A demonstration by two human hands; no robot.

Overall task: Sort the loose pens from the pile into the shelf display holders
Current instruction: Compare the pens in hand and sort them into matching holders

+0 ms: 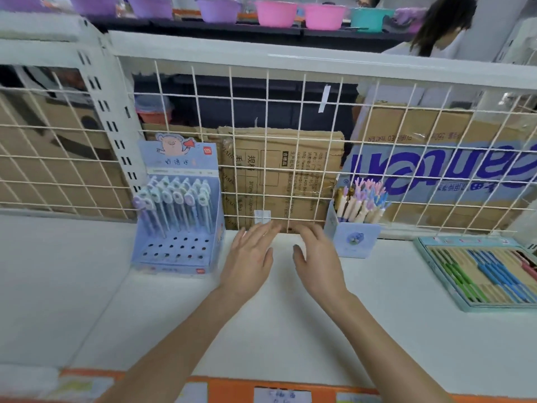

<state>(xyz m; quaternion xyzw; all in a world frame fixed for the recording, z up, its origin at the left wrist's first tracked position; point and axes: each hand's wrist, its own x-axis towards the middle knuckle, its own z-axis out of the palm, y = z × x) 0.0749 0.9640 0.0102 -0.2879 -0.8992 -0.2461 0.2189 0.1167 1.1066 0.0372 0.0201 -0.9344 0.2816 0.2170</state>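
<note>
Across the white shelf [290, 315], a wire grid [290, 141] backs the rear edge; a blue pen holder [177, 228], front holes unfilled, stands left; a flat pen tray [479, 271] lies right; a small cup holder [353, 238] sits beside it; left hand [250, 257] and right hand [316, 257] hover empty, fingers spread, likely between picks; no loose pile visible.

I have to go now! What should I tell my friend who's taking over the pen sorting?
Left hand and right hand: both open and holding nothing, fingers stretched over the white shelf near the wire grid.
Blue tiered holder, on the left: back rows hold pens, front holes are free.
Small blue cup holder, on the right: packed with pens.
Flat tray of pens: far right.
No loose pile is in view; find it, then fill the free holes.
</note>
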